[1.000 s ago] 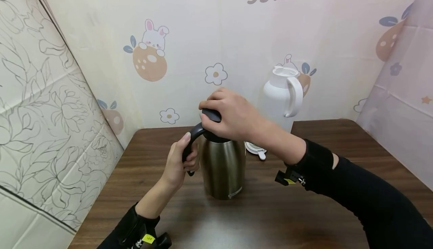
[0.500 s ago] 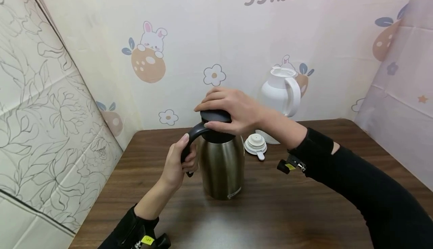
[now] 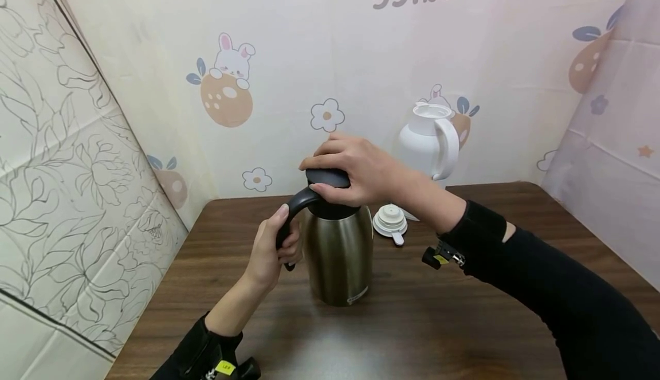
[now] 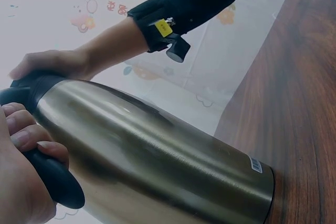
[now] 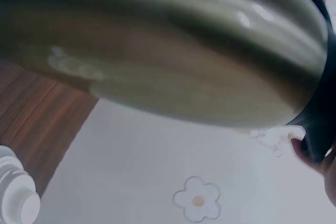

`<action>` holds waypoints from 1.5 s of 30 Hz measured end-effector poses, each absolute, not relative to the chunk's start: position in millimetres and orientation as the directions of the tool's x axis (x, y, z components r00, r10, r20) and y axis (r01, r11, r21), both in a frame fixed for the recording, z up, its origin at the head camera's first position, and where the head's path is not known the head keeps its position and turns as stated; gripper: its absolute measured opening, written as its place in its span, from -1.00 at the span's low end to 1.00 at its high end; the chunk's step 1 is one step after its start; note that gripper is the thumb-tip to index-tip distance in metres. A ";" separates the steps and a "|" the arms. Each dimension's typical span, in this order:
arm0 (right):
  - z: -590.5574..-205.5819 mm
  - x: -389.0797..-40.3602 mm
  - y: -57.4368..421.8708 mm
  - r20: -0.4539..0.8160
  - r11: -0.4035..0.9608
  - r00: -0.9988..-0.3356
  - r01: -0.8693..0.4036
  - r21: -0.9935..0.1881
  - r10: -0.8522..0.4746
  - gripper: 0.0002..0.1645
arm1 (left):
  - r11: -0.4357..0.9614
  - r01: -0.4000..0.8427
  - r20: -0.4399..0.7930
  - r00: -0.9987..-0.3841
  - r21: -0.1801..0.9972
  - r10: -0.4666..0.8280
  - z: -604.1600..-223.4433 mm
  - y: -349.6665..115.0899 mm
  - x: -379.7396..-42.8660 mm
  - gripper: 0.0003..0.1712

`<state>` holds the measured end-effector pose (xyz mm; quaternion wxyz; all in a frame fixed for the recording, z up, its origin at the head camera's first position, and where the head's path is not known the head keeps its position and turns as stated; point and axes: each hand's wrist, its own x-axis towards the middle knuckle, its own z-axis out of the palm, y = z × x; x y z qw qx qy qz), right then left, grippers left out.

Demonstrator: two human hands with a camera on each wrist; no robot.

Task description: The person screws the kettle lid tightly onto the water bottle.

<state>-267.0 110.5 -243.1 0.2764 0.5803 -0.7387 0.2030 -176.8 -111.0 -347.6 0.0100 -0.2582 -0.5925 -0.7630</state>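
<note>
A bronze-coloured metal thermos jug (image 3: 337,257) stands upright on the wooden table. My left hand (image 3: 270,245) grips its black handle (image 3: 297,203), fingers wrapped round it, as the left wrist view also shows. On top, my right hand (image 3: 356,168) holds the black lid (image 3: 327,178), thumb on the near side and fingers over the far side. The lid sits on the jug's neck. In the right wrist view the jug's body (image 5: 173,51) fills the upper part, and only some fingertips show at the right edge.
Behind the right forearm stands a white jug (image 3: 425,133) with its top open, partly hidden. A white lid (image 3: 390,223) lies on the table (image 3: 443,305) just right of the metal jug. A printed curtain (image 3: 289,70) hangs behind the table's back edge.
Over the last second my right hand has shifted its hold on the lid, spreading flatter and then curling slightly again. The black lid appears turned. My left hand keeps its grip on the handle.
</note>
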 end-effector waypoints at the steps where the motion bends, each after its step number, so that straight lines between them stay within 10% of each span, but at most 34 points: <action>1: -243.5 -264.6 109.8 0.647 0.268 -0.189 -0.963 0.025 -0.739 -0.60 | -0.297 0.319 0.404 -0.868 0.900 0.290 -347.7 -111.0 -176.5 -0.38; 12: -242.0 -243.5 102.2 0.647 0.489 -0.356 -0.872 0.031 -0.674 -0.59 | -0.303 0.325 0.411 -0.866 0.896 0.285 -346.4 -110.9 -176.1 -0.39; 22: -239.8 -268.5 112.4 0.606 0.165 -0.105 -0.985 0.043 -0.788 -0.53 | -0.309 0.331 0.421 -0.857 0.892 0.298 -348.1 -111.1 -176.5 -0.41; 28: -244.3 -271.8 110.9 0.641 0.123 -0.065 -0.991 0.046 -0.764 -0.59 | -0.309 0.319 0.410 -0.863 0.896 0.295 -347.7 -109.7 -176.2 -0.41; 45: -244.0 -237.4 96.6 0.655 0.509 -0.355 -0.859 0.053 -0.668 -0.63 | -0.269 0.309 0.372 -0.899 0.912 0.231 -349.0 -108.7 -175.9 -0.33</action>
